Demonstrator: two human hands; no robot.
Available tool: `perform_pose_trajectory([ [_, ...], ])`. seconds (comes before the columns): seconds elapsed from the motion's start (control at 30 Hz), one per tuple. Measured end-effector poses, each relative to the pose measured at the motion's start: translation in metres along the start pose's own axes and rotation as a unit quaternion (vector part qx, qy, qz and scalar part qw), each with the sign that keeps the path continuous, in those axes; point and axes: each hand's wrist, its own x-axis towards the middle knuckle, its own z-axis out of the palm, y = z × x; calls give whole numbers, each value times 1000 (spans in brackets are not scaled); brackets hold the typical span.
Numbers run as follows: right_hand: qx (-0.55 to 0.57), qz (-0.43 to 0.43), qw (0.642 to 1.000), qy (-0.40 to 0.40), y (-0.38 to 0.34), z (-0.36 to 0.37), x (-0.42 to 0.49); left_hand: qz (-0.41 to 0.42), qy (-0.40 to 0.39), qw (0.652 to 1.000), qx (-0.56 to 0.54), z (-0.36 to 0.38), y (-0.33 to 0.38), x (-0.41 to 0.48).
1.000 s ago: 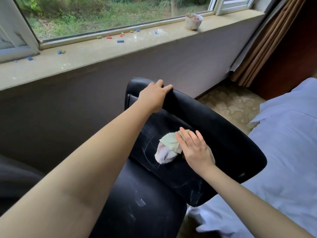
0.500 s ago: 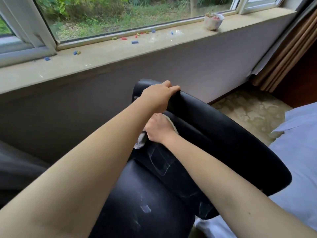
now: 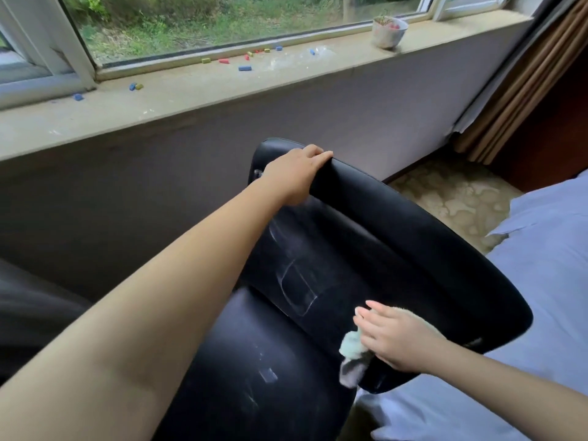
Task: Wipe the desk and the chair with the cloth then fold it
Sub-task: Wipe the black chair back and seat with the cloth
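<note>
A black leather chair [image 3: 366, 249] fills the centre, its backrest streaked with pale wipe marks. My left hand [image 3: 294, 176] grips the top edge of the backrest, fingers curled over it. My right hand [image 3: 397, 338] presses a crumpled pale green and white cloth [image 3: 351, 354] flat against the lower right part of the backrest, fingers straight. Most of the cloth is hidden under that hand; a bunched end hangs out below it.
A stone windowsill [image 3: 222, 87] runs behind the chair with several small coloured pieces and a white bowl [image 3: 388, 31]. A bed with a light blue sheet [image 3: 541, 281] lies right of the chair. Brown curtains [image 3: 525, 81] hang at the far right.
My right hand has swept the cloth from the upper left of the backrest, near my left hand, down to its lower right. My left hand has kept its grip.
</note>
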Motion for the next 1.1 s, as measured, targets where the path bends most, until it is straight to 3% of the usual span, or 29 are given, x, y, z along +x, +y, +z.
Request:
perform_pose_trajectory([
  [0.13,-6,-13,1000,-2,0,5,-5,-2,9,997,77,-4,-27,-2],
  [0.23,-26,20,997,66,24,-1,27,-92,-21,996,0,-5,-48,0],
  [0.4,-52,76,982,166,78,-32,137,-68,-10,996,-61,-1,-57,4],
  [0.6,-35,102,978,177,90,-49,254,-57,24,996,-66,2,-62,9],
  [0.77,-9,96,980,172,73,-31,231,-60,38,994,-80,9,-62,10],
  [0.93,26,-23,999,39,50,-10,151,-70,43,994,-75,9,-57,12],
  [1.1,64,-95,988,-105,-2,11,63,-65,53,993,-85,13,-59,11],
])
